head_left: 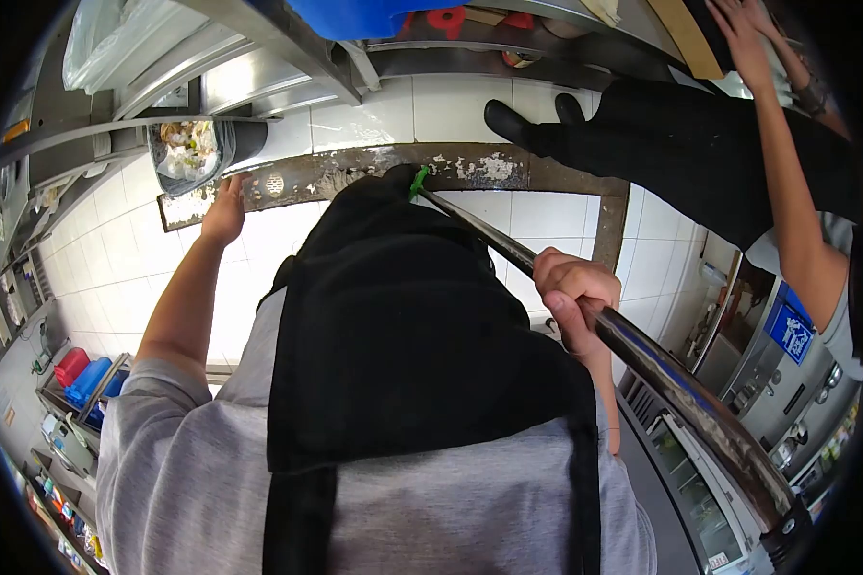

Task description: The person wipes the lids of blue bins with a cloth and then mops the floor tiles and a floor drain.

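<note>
My right hand [575,287] is wrapped round a long metal pole [681,379], which slants across in front of me. Its thin far end has a green tip [419,182] close to the floor by my black apron [422,335]; its thick end, with a dark fitting, runs off at the lower right. My left hand [224,211] is stretched out on the left, fingertips right at the near corner of a bin [232,144]. The bin holds food scraps [187,149] and a clear liner. Below it runs a dark floor strip [292,182] spotted with pale debris.
At right stands another person in black trousers [662,144], arms over the counter and a black shoe [508,123] near the strip. Steel shelving [259,77] rises beyond the bin. White tiles [556,216] cover the floor. A glass-fronted cabinet [695,484] is at lower right.
</note>
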`<action>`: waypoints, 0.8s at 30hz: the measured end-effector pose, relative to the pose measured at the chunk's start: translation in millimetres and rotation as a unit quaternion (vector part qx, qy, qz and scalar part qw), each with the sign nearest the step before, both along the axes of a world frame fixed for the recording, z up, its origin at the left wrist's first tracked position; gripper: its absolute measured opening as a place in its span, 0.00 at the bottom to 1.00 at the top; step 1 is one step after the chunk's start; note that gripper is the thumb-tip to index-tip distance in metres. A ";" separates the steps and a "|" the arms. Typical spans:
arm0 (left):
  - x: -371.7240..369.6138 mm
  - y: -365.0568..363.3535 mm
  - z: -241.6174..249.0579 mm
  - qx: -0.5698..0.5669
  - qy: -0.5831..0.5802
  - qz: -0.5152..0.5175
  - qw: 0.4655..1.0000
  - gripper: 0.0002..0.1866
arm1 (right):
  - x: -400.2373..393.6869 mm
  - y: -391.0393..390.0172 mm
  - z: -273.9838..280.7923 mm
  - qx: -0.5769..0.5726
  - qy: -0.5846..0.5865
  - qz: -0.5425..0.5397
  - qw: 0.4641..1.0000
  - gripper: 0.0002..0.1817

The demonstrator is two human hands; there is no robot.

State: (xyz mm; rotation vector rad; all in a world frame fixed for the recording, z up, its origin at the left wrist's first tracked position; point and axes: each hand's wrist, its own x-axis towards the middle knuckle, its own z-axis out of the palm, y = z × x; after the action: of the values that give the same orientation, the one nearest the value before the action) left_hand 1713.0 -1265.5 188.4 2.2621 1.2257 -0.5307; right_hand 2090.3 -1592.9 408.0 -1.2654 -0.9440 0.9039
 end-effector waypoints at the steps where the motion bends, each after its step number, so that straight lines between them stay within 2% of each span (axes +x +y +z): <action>1: -5.7 -3.3 -2.7 -0.003 -0.001 0.005 1.000 0.23 | -3.0 -1.5 0.3 -0.003 0.001 -0.011 1.000 0.15; 6: -51.2 -48.0 7.4 -0.009 -0.006 0.024 1.000 0.23 | -25.0 -28.0 -2.0 0.007 0.010 0.000 1.000 0.13; 9: -105.9 -103.1 2.3 -0.009 -0.026 0.066 0.997 0.23 | -53.1 -46.9 -1.8 0.021 -0.001 0.017 1.000 0.12; 13: -183.5 -191.0 -2.6 0.002 -0.049 0.145 0.988 0.24 | -82.5 -65.5 -18.3 0.039 -0.032 0.057 0.997 0.17; 15: -215.6 -238.6 10.9 -0.048 -0.019 0.171 0.984 0.24 | -87.1 -78.4 -68.4 -0.106 -0.079 0.118 0.984 0.24; 17: -252.3 -281.4 6.3 -0.061 0.008 0.197 0.978 0.24 | -89.7 -87.0 -132.0 -0.230 -0.204 0.187 0.933 0.19; 19: -283.7 -315.7 12.0 -0.056 0.009 0.241 0.969 0.23 | -78.9 -101.9 -197.1 -0.158 -0.306 0.206 0.916 0.11; 20: -296.1 -326.7 13.2 -0.051 0.006 0.262 0.964 0.23 | -90.3 -92.8 -180.8 -0.210 -0.249 0.220 0.919 0.08; 21: -309.1 -337.6 16.4 -0.037 0.003 0.293 0.955 0.22 | -99.8 -86.5 -176.5 -0.177 -0.256 0.215 0.926 0.08; 24: -345.5 -372.2 11.6 -0.011 -0.018 0.364 0.931 0.22 | -135.1 -47.5 -121.3 -0.113 -0.330 0.264 0.899 0.08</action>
State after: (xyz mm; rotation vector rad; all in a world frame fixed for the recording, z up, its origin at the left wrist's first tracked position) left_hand 1367.4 -1637.7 200.0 1.6043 1.8786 -0.2086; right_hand 1955.2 -1640.3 286.7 -1.5888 -1.8270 1.0348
